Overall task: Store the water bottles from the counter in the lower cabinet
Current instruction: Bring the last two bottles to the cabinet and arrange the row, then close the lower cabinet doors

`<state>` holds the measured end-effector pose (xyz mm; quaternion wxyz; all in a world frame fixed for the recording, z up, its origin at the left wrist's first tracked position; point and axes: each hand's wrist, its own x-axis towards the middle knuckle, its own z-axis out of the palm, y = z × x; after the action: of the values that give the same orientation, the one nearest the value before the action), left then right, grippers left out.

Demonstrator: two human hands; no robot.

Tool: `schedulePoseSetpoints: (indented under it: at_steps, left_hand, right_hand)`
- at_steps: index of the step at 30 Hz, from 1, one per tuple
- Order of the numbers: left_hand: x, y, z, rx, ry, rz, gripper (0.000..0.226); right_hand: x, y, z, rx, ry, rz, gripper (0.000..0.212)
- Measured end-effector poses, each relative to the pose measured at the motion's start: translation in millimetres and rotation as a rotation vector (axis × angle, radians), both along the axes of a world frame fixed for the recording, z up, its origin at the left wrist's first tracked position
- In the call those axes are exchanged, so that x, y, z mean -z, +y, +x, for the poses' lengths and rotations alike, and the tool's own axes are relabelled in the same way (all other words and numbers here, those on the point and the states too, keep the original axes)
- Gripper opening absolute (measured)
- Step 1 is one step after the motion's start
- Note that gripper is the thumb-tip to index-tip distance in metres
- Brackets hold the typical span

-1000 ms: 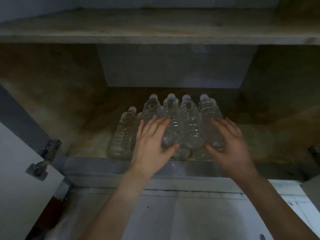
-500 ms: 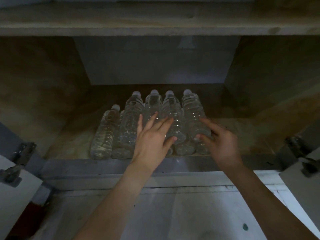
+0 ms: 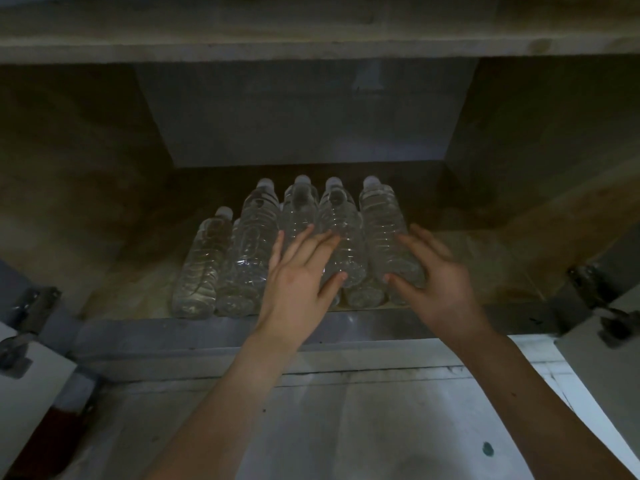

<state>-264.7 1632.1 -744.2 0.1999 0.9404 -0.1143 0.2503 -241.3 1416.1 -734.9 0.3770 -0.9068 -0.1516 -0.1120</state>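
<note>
Now: right hand moves to the flank of the stack

Head view. Against 1.0 s ago, the right hand (image 3: 443, 285) is off the top of the bottles (image 3: 256, 244) and lies along the outer side of the end bottle (image 3: 384, 230), fingers fairly straight and spread, thumb at its near end. It holds nothing. The left hand (image 3: 298, 285) stays flat on the middle bottles, fingers splayed, pressing, not gripping. The stack itself does not appear to have shifted.

Bottles lie on their sides on the cabinet (image 3: 485, 265) floor, caps to the back: four on top, more bases showing beneath, one lower at the far left. No bottle is in hand and the counter is out of view. Judgement: this is squaring and steadying the stack, so storing looks nearly done.

Around: a shelf (image 3: 311, 36) overhead; both doors swung open, left (image 3: 27, 393) and right (image 3: 606, 375), hinges (image 3: 588, 282) at the frame. Nothing blocks the opening. Risk: round bottles in two layers may roll once the hands lift.
</note>
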Motion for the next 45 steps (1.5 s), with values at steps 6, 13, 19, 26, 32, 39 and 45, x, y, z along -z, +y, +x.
schedulePoseSetpoints:
  at_steps: [6, 13, 19, 26, 32, 39, 45]
  left_hand:
    - [1, 5, -1, 0.009, 0.025, 0.030, 0.052]
    - [5, 1, -1, -0.011, 0.016, 0.046, 0.051]
    - [8, 8, -5, 0.008, 0.002, 0.091, 0.052]
    - [20, 9, -67, 0.047, -0.081, -0.092, 0.032]
    - [0, 3, -151, 0.009, 0.210, -0.066, 0.035]
    - [-156, -3, -214, 0.049, 0.465, -0.058, 0.042]
    - [-407, -14, -224, 0.149, 0.525, -0.032, 0.047]
  right_hand:
    - [-3, 11, 5, -0.053, 0.039, -0.094, 0.068]
    - [9, 12, 5, -0.034, -0.004, -0.056, 0.063]
    - [15, 11, 1, -0.031, -0.033, -0.020, 0.062]
    - [33, 12, -56, 0.137, -0.099, -0.064, 0.058]
    - [19, 7, -140, 0.157, 0.098, -0.232, 0.051]
    - [-148, -15, -203, 0.088, 0.307, -0.356, 0.058]
    - [-409, -33, -217, 0.098, 0.296, -0.409, 0.056]
